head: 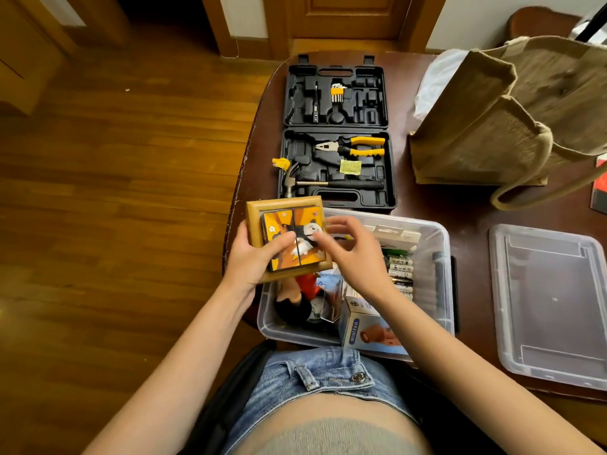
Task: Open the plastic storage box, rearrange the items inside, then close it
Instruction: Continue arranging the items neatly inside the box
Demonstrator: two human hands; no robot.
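- Partly hidden: the clear plastic storage box (440, 244) sits open on the dark wooden table (473, 221), in front of the person; both forearms and the wooden puzzle tray (262, 208) cover much of its contents.
- A doll (297, 303) with dark hair and red clothing lies in the box under the tray; only parts of it show.
- Right edge of view cuts off a red-and-black object (599, 188); what it is cannot be told.
- Readable text: "MINIFAN" runs up the side of a light blue carton (356, 326) in the box's near right part. Print on the row of batteries (400, 269) is too small to read.
- Left hand (249, 254) grips the tray from its left edge, thumb over the picture blocks (292, 239), which show a panda on orange.
- Right hand (353, 251) is above the box with curled fingers, fingertips at the blocks' right side; whether they pinch a block cannot be told.
- Translucent lid (551, 303) lies flat on the table, apart to the right of the box.
- Black moulded tool case (338, 139) lies open beyond the box: yellow-handled pliers (354, 147), hammer (315, 183), hex keys (336, 93).
- Coarse woven jute bag (492, 123) stands at the table's far right.
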